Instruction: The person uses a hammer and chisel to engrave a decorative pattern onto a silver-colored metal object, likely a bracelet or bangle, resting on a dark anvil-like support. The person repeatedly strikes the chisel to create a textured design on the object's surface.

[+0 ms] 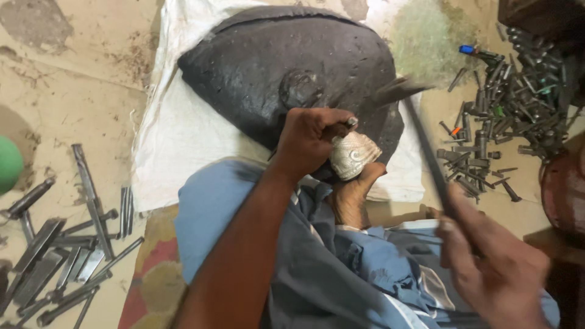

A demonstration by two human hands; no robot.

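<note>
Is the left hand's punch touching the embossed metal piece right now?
Cannot tell. In the head view the left hand grips a punch just above the embossed metal piece, but the fingers hide the tip.

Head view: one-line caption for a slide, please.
Left hand steadies a punch on an embossed metal piece against a black dome; right hand swings a hammer.

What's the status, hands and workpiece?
Left hand gripping small punch on patterned metal piece. Right hand holding blurred hammer. Piece braced by foot against black dome. Nothing obstructing.
</note>
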